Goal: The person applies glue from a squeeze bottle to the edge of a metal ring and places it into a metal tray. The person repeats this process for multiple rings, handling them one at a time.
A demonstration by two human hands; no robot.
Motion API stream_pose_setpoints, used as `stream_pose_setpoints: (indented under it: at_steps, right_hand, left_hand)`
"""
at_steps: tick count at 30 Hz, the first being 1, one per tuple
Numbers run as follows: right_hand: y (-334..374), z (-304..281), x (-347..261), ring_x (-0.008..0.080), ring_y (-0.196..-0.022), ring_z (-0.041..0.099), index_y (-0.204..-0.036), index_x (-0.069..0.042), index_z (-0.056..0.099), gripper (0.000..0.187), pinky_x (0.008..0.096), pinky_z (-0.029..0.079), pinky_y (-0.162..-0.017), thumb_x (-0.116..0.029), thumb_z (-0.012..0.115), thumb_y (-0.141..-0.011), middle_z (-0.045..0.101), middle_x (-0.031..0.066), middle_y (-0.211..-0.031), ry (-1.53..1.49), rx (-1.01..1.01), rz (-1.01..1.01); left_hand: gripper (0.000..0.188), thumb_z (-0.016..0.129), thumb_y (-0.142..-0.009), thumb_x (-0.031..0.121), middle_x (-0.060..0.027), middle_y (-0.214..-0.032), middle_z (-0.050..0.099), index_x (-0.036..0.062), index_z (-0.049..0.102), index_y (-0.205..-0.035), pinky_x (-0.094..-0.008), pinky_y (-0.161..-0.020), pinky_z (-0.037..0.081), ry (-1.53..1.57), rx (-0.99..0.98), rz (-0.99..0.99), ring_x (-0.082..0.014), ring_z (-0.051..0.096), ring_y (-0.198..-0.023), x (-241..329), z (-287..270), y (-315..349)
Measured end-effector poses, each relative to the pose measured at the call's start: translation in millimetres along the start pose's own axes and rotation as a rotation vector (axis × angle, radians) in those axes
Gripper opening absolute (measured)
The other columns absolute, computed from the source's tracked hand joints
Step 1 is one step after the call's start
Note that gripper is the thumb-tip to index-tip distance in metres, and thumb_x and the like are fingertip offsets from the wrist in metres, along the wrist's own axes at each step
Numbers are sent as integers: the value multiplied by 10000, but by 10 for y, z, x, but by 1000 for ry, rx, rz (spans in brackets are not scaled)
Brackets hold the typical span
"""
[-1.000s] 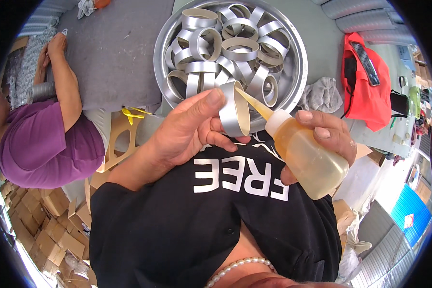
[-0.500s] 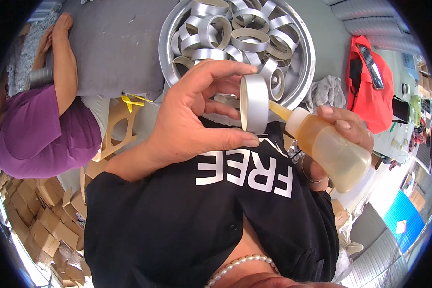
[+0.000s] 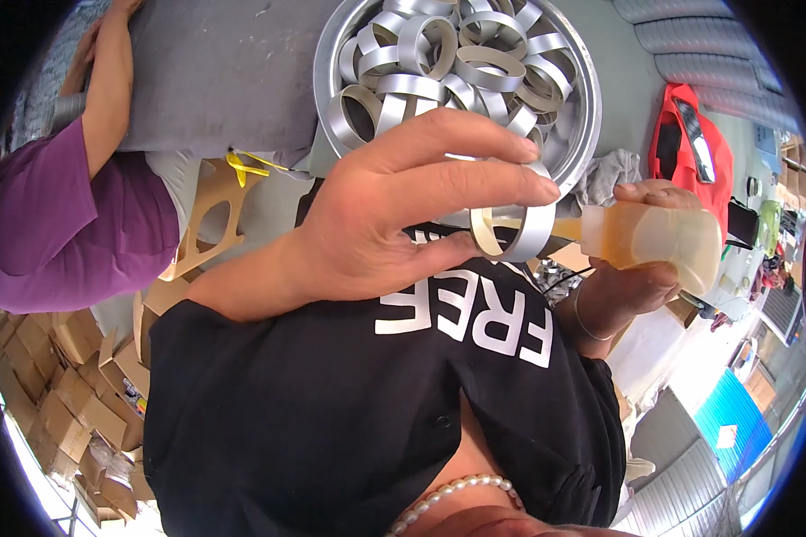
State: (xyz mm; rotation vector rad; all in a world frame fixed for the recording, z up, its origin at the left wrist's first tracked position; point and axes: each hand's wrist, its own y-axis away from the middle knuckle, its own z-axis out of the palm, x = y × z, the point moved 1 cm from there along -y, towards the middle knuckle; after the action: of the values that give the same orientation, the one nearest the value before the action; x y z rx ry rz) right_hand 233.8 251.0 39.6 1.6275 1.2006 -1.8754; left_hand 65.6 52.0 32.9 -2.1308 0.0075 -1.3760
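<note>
My left hand (image 3: 367, 215) holds a silver ring (image 3: 535, 234) with a pale inner face between the thumb and fingers, tilted on edge in front of my chest. In my right hand (image 3: 631, 291) is a clear squeeze bottle (image 3: 681, 242) of amber liquid, lying nearly level. Its tapered nozzle (image 3: 564, 229) points left at the ring and seems to reach into its opening; part of it is hidden behind the band. Just beyond my left hand stands a round metal basin (image 3: 591, 112) heaped with similar silver rings (image 3: 491, 70).
A person in a purple shirt (image 3: 81, 233) is at the left beside a dark grey surface (image 3: 215, 72). A grey cloth (image 3: 607, 174) and a red bag (image 3: 712, 157) lie right of the basin. Cardboard boxes (image 3: 63, 403) fill the lower left; silvery rolls (image 3: 707, 45) lie far right.
The bottle has tipped from slanting to nearly level, its nozzle moving from the ring's outer side into its opening. My left fingers have shifted over the ring, which has turned and moved right.
</note>
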Motion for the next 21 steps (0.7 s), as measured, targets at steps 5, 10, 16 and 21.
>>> stream_pose_setpoints:
  at_steps: [5,10,16,21]
  right_hand:
    - [5,58,93,236,-765,649,-1191,84,488,739,218,499,-366,-563,648,-871,590,257,-1043,-160,81,164]
    - [-11,26,156,141,-452,566,-1197,85,497,620,176,397,-333,-488,535,-963,647,278,-1014,-663,105,603]
    - [87,243,485,28,-543,528,-1248,29,533,598,143,428,-427,-513,466,-1005,630,210,-1200,-1254,154,767]
    - [82,43,606,53,-607,536,-1222,14,565,534,163,456,-497,-467,529,-992,582,214,-1263,-1384,275,627]
  left_hand:
    - [504,811,-654,-68,-124,-1233,613,78,706,-1125,-335,-919,523,-119,6,90,-269,620,-1123,-38,44,58]
    - [486,798,-654,-90,-126,-1226,617,87,717,-1100,-340,-919,526,-63,32,160,-274,618,-1128,-67,75,22]
    - [475,818,-652,-28,-146,-1232,598,58,702,-1105,-341,-895,519,53,7,9,-263,621,-1074,-27,-23,10]
    - [605,822,-654,143,-107,-1191,591,74,645,-1228,-358,-865,507,-290,441,-204,-243,602,-1059,-395,-612,175]
